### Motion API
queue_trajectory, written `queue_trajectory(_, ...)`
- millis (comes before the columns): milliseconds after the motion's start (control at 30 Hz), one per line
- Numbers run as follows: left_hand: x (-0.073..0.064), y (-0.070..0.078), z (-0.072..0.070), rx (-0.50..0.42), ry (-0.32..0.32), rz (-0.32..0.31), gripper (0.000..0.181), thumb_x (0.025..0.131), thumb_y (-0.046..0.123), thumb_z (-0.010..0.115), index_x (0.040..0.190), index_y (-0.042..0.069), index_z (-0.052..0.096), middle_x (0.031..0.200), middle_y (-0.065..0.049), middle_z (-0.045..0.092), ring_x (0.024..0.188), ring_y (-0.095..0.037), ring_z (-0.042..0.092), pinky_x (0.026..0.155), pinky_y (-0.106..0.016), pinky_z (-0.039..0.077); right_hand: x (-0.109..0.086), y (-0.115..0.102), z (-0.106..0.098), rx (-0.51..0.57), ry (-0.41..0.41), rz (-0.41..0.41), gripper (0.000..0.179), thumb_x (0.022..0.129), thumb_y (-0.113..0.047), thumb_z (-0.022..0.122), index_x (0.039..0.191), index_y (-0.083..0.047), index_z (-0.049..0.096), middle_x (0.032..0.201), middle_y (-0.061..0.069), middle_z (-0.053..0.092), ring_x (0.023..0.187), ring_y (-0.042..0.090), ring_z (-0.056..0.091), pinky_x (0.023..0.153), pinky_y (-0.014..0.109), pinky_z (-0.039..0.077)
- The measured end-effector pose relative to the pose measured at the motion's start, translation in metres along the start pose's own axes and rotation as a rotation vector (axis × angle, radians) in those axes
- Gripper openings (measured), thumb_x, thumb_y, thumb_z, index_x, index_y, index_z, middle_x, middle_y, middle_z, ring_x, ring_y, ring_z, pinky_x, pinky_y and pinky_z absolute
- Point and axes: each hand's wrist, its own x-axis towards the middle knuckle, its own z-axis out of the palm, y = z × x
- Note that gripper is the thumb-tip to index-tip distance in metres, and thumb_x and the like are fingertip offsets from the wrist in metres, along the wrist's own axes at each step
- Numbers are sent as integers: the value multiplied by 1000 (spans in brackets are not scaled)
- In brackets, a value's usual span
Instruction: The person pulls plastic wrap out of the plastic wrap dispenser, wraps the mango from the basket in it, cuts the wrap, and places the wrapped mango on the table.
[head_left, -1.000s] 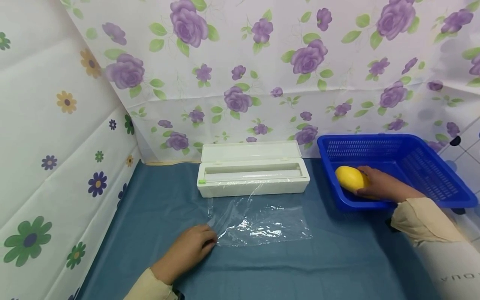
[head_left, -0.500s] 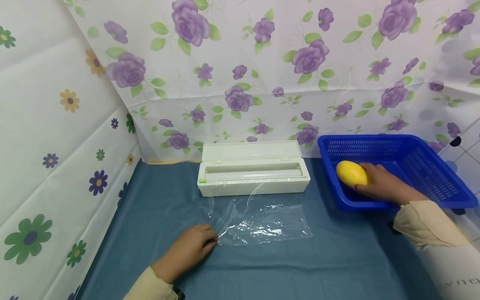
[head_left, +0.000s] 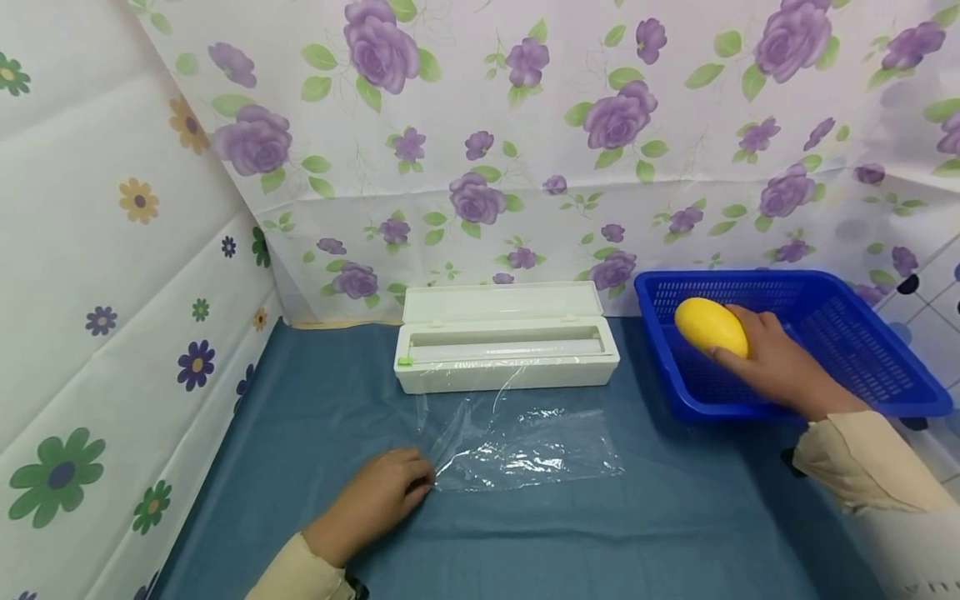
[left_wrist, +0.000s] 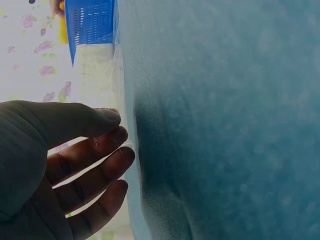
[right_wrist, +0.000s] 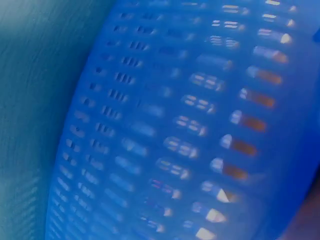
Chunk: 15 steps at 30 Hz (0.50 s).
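Observation:
My right hand grips a smooth yellow oval fruit, held above the floor of the blue basket; its exact kind is unclear. In the right wrist view the basket's slotted wall fills most of the picture, and the fruit is out of sight. My left hand rests on the table, pinching the near left corner of a clear sheet of plastic wrap between thumb and forefinger. That sheet runs out from a white wrap dispenser whose lid stands up. Its thumb shows in the left wrist view.
A blue-grey cloth covers the table. Behind the dispenser rises a flowered curtain, and another flowered sheet hangs along the left. The basket stands at the right, beside the dispenser.
The right hand has lifted the yellow fruit from the basket's floor, upward and slightly to the right. The left hand and plastic wrap have stayed put.

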Motion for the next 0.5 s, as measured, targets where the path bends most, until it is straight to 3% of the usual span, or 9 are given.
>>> queue_trajectory(233,0,1,0,-1,-11,-8,10,85,13,80,83,19,72,79,11,61,75,-4,57,70,-28,53,-11,-33,-7,56,66,-22,82,100,-50,58,161,-11,19,132,26,40,99,36,47,75,54,45)
queue_trajectory(500,0,1,-1,-8,-3,-9,10,85,11,79,82,18,72,78,11,60,75,-3,56,69,-28,52,-19,-67,-5,68,127,-118,79,98,-41,64,161,-15,23,130,22,43,96,31,48,76,51,46)
